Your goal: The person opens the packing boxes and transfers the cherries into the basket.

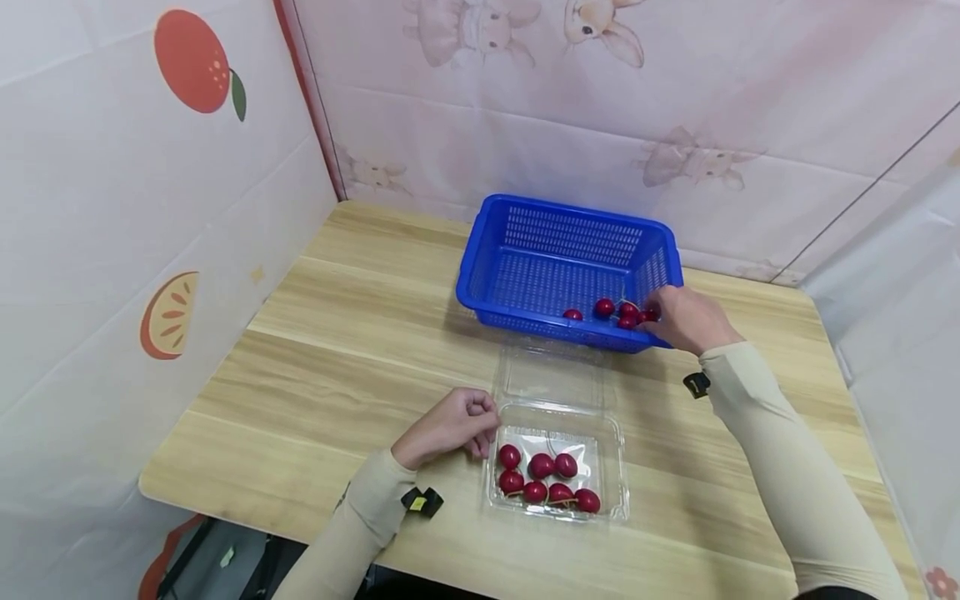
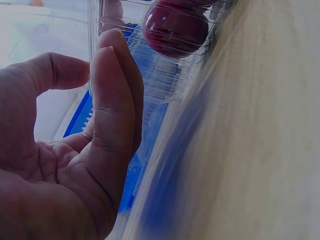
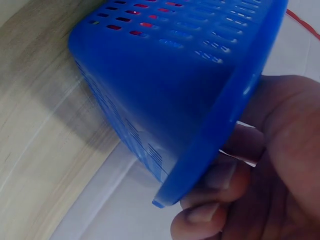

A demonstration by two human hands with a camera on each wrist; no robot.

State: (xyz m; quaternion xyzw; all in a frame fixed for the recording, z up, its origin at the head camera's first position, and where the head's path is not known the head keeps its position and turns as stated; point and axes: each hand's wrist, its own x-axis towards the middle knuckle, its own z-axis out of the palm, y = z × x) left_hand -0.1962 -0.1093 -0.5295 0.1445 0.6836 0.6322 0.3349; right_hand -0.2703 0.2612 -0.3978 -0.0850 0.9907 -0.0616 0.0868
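My left hand [image 1: 463, 423] pinches the left rim of a clear plastic clamshell box [image 1: 615, 467] between thumb and fingers [image 2: 112, 95]. The box lies with its lid [image 1: 555, 379] folded back, and several dark red cherries [image 1: 541, 466] sit in its near half, some with stems. Over the near right corner of a blue plastic basket [image 1: 468, 279], my right hand [image 1: 690, 318] reaches in among more cherries [image 1: 604, 307]. In the right wrist view its thumb and forefinger tips are hidden behind the basket's rim [image 3: 235, 110]; I cannot tell whether they hold a cherry.
The basket stands at the back of the wooden table [image 1: 360, 358], close to the printed cloth wall [image 1: 570, 133]. Directly in front of it lies the box's lid. Another cloth wall [image 1: 90, 275] rises along the left side.
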